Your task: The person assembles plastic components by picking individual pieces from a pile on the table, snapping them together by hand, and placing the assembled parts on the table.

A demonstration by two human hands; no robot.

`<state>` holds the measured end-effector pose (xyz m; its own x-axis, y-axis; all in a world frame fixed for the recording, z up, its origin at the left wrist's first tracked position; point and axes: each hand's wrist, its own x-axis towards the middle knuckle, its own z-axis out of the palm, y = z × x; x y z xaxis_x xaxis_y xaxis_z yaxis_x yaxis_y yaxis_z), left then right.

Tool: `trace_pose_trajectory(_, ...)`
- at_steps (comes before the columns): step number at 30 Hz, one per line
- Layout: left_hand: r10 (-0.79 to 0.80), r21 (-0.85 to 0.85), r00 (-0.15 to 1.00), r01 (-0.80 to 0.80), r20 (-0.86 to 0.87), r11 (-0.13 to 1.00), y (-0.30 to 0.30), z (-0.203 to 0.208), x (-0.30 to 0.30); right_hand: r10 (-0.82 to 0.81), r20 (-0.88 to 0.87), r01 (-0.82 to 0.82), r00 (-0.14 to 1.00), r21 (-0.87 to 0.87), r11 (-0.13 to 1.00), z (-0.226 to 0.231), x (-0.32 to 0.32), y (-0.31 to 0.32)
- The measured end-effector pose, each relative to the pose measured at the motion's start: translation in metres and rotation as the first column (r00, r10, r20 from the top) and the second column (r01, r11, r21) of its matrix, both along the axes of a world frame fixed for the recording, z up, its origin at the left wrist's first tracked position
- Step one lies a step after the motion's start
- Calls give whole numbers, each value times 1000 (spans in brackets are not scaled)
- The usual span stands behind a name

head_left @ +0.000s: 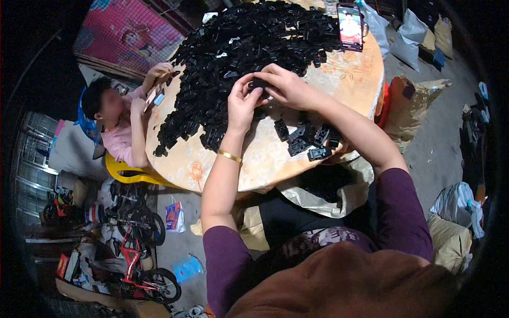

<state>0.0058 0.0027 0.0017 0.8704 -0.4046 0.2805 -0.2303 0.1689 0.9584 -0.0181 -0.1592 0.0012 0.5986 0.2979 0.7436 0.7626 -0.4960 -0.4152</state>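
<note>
Both my hands meet over the middle of a round table point(175, 172) with a flowered cloth. Between them is a small black plastic part point(258, 85); its exact kind is partly hidden by the fingers. My left hand point(243, 103), below a gold bracelet point(229, 155), pinches it with thumb and fingers. From the other side my right hand point(289, 87) is closed on the same part. A large heap of black plastic parts point(249, 40) spreads beyond and left of my hands. Nearer me, right of my left wrist, lies a small group of black plastic pieces point(307, 139).
At the table's left sits another person point(122, 127) in pink, hands at the table edge. A lit phone point(350, 27) stands at the far right. An open sack point(339, 199) is below the near edge. Sacks point(413, 108) stand on the right; a red bicycle point(132, 259) is lower left.
</note>
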Motion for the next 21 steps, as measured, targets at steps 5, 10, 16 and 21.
trace_pose_trajectory(5,13,-69,1000,-12,14,998,-4,-2,1,-71,144,48,987,162,986,-8,11,-4)
trace_pose_trajectory(10,8,-97,999,-13,-53,995,-2,1,-2,210,-352,-28,912,457,889,-6,12,-7)
trace_pose_trajectory(16,42,-100,996,-50,-76,994,0,-5,3,282,-340,-62,897,534,843,-6,11,-2)
trace_pose_trajectory(21,82,-81,996,-84,-35,993,-5,-7,0,210,-482,65,850,492,868,-20,20,2)
